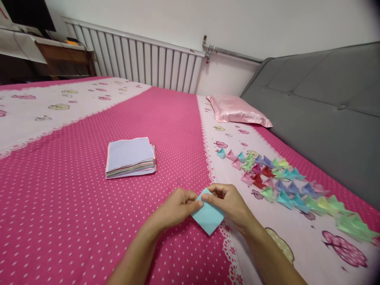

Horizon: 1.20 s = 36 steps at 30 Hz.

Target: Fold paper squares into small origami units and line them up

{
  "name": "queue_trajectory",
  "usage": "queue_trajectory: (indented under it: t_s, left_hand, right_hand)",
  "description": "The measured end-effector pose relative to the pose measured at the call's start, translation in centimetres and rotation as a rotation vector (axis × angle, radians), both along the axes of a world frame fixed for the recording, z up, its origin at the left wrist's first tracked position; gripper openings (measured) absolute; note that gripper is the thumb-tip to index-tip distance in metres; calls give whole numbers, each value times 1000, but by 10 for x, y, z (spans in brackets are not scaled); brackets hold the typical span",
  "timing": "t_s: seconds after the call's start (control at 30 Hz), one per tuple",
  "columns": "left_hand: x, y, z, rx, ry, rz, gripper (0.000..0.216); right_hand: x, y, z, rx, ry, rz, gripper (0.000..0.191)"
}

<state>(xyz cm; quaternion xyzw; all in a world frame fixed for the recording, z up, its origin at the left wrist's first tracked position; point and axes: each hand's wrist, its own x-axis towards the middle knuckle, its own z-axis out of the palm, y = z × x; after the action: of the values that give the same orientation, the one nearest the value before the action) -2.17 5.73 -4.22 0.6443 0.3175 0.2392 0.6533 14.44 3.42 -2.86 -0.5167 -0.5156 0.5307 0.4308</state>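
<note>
A folded light-blue paper (208,218) lies on the pink dotted bedspread (89,206) in front of me. My left hand (175,206) pinches its upper left edge with thumb and fingers closed. My right hand (228,202) pinches the upper right edge in the same way. The two thumbs nearly meet at the paper's top corner. A stack of pastel paper sheets (130,158) rests on the bed further away to the left. A long spread of folded paper pieces (285,184) in several colours lies to the right of my hands.
A pink satin pillow (237,111) sits at the head of the bed. A grey padded headboard (326,114) runs along the right side. A white radiator (139,59) lines the far wall, with a dark wooden desk (65,59) at the far left.
</note>
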Motion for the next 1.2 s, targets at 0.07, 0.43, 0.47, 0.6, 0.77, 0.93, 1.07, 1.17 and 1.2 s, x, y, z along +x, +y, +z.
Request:
queue_trajectory:
  t_s: [0.07,0.43,0.47,0.6,0.77,0.93,1.07,1.17,1.2]
  left_hand:
    - [1,0,-1,13,-1,-5,37]
    - [6,4,5,-25,-96,262,38]
    - [7,5,6,-60,-106,281,38]
    - [5,7,7,-180,-151,373,42]
    - [12,-2,11,-222,-304,394,39]
    - [31,-15,7,-257,-269,340,37]
    - [40,-18,-4,-59,-154,409,36]
    - [44,-24,-7,92,-68,543,37]
    - [46,-26,-7,126,-39,599,37]
  right_hand:
    - [-2,-1,-2,12,-32,10,27]
    - [-11,-3,-5,257,-129,-233,24]
    - [-11,-3,-6,267,-139,-249,24]
    - [-10,-1,-8,293,-125,-332,25]
    - [-14,-3,-10,292,-81,-359,26]
    - [-19,-8,-12,329,-154,-372,24]
    - [-19,-8,-12,332,-186,-399,24]
    - [-20,-8,-13,325,-167,-434,24]
    - [-21,-9,-14,327,-163,-453,24]
